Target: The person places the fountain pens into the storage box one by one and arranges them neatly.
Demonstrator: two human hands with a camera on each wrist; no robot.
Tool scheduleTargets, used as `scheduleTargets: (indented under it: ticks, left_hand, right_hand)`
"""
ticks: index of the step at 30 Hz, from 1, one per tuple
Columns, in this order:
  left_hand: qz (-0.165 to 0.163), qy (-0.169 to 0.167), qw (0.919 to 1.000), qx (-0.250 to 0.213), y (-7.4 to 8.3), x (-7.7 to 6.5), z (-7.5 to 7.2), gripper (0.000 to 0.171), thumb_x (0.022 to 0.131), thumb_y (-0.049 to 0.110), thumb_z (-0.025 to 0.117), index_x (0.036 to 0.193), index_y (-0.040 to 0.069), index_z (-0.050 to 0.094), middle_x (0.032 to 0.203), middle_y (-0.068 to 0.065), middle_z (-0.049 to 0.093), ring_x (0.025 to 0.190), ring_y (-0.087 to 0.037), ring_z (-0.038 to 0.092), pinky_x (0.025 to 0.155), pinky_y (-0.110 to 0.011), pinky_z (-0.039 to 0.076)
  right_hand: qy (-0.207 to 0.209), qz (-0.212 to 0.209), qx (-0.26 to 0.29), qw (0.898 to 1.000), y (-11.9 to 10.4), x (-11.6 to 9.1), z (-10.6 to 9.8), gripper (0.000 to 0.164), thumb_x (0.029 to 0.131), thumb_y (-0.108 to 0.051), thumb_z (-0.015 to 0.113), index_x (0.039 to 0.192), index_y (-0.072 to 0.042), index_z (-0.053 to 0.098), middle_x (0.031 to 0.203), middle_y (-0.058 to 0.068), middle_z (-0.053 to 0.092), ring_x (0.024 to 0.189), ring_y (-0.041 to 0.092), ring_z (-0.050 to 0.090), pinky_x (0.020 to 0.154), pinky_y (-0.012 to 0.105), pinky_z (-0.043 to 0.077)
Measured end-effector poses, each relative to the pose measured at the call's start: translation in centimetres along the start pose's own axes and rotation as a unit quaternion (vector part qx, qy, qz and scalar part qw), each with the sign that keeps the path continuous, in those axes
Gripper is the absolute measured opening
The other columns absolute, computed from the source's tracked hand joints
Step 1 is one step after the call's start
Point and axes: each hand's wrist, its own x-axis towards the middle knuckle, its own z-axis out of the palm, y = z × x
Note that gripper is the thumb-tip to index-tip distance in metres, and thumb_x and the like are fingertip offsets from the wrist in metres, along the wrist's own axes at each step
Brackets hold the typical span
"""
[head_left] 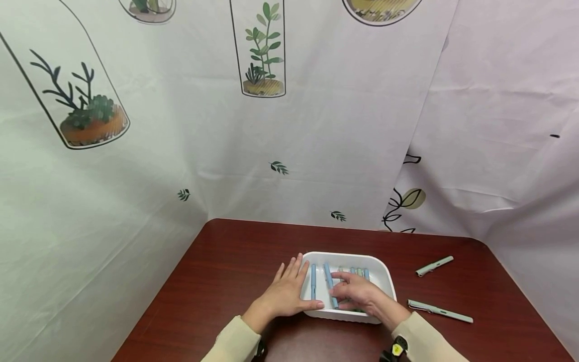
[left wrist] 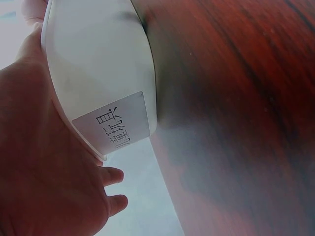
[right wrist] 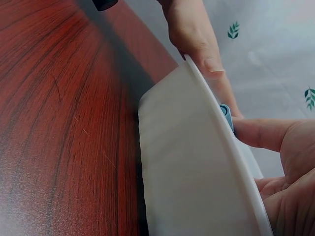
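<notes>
A white plastic tray (head_left: 384, 274) stands near the front of the table with blue and pale green pens in it. My left hand (head_left: 289, 289) rests on the tray's left rim, fingers straight and thumb over the front edge. Beside that hand, one blue pen (head_left: 313, 281) lies inside the tray. Reaching in over the front right, my right hand (head_left: 355, 291) pinches a second blue pen (head_left: 328, 274); its end (right wrist: 226, 112) shows above the rim in the right wrist view. Several more pens (head_left: 359, 272) lie behind the right hand, partly hidden. A label (left wrist: 115, 123) is on the tray's outer wall.
Two pale green pens lie on the dark red table to the right of the tray, a farther pen (head_left: 434, 266) and a nearer pen (head_left: 441, 311). A printed white cloth (head_left: 307, 151) hangs behind the table's back edge and along its sides.
</notes>
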Motion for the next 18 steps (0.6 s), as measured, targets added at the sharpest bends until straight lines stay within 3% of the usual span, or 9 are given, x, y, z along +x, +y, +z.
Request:
scheduleTargets:
  ticks: [18]
  left_hand:
    - [0.001, -0.007, 1.0, 0.004, 0.07, 0.11, -0.21, 0.111, 0.083, 0.077, 0.06, 0.161, 0.006, 0.025, 0.169, -0.017, 0.01, 0.155, -0.035, 0.015, 0.123, -0.057, 0.014]
  right_hand:
    - [0.004, 0.011, -0.009, 1.0, 0.28, 1.0, 0.46, 0.069, 0.09, -0.004, 0.069, 0.148, 0.013, 0.035, 0.095, 0.011, 0.063, 0.08, 0.017, 0.062, 0.069, 0.032, 0.061]
